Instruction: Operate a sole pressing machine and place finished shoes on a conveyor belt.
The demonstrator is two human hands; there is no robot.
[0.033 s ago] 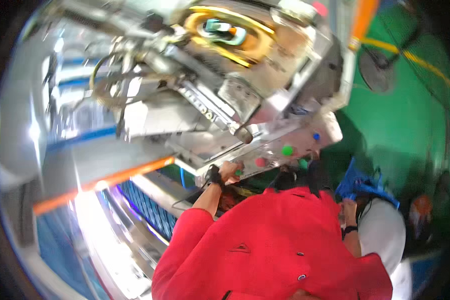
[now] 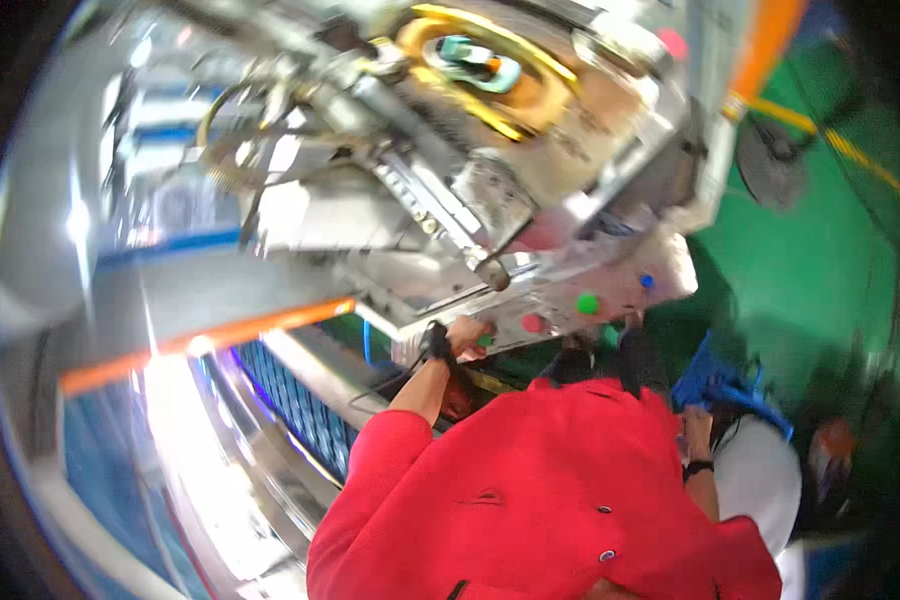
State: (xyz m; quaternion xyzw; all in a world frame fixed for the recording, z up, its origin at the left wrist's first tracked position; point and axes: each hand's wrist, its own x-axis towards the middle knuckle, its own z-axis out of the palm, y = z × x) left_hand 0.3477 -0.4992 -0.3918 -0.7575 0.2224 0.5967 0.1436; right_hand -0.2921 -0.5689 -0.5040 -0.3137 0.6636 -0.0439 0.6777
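Observation:
My left hand (image 2: 467, 336), with a black band at its wrist, is at the left end of the light control panel (image 2: 560, 326). Its fingers reach out over the panel's end beside a green button (image 2: 485, 341). A red button (image 2: 533, 323), a larger green button (image 2: 587, 303) and a blue button (image 2: 647, 282) sit further along the panel. Low on my right side, my right hand (image 2: 697, 424), also with a dark wristband, is close to a blue object (image 2: 715, 372) whose kind I cannot make out. Blur hides how the right fingers are bent.
Above the panel stands a machine with a metal cylinder arm (image 2: 425, 195) and a yellow oval fixture (image 2: 545, 85) around a pale green part. An orange rail (image 2: 220, 340) runs at the left. A round grey disc (image 2: 770, 165) stands on the green floor (image 2: 830, 260).
The machine and panel sit slightly further right in the picture as the view shifts. My left hand stays at the panel's end, and my right hand stays by the blue object.

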